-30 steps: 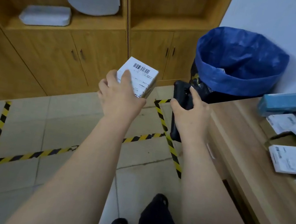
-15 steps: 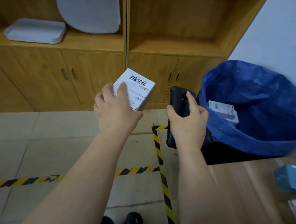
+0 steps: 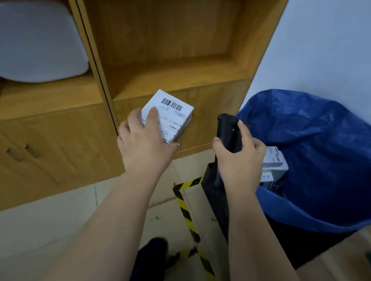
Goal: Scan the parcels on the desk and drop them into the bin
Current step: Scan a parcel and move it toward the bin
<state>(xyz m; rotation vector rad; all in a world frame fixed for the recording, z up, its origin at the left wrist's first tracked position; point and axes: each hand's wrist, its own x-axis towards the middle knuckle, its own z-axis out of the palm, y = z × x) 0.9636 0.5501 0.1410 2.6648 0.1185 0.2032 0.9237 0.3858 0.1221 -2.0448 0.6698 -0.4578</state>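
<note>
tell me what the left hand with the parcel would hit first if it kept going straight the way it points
Probably the wooden cabinet: the left hand and its parcel point at the doors below the open shelf, not the bin. Depth is unclear.

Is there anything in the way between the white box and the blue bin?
Yes. The right hand gripping the black scanner sits between the white box, held by the left hand, and the blue-lined bin. The bin's mouth itself is open, with parcels already inside.
</note>
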